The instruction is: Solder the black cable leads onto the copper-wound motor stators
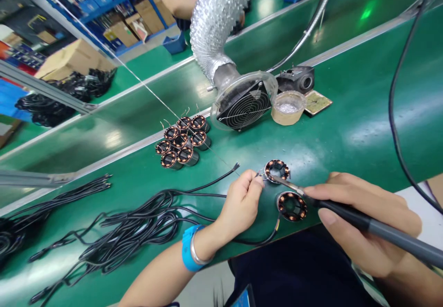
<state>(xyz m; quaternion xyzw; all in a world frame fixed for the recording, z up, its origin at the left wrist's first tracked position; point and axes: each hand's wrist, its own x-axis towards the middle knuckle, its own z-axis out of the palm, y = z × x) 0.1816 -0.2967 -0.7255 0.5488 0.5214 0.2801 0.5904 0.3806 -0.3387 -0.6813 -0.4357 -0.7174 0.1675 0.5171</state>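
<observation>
while the left hand (pixel 242 201) pinches narrowly at what look like thin wire ends (pixel 262 174), a copper-wound ring (pixel 277 171) lies just beyond its fingertips, at its two o'clock and at the right hand's ten o'clock. the right hand (pixel 370 233) is closed around a soldering iron (pixel 360 219), whose tip reaches the ring's rim at about eight o'clock; whether they touch is hard to tell. a second ring (pixel 292 206) sits near, at the left hand's three o'clock, and more coils (pixel 180 140) cluster at its ten. black cords (pixel 148 238) lie between eight and nine o'clock. any lettering on the blue wristband (pixel 188 249), the card (pixel 244 298) at the bottom edge, or the shelved boxes (pixel 148 15) towards eleven o'clock is too small or blurred to read.
</observation>
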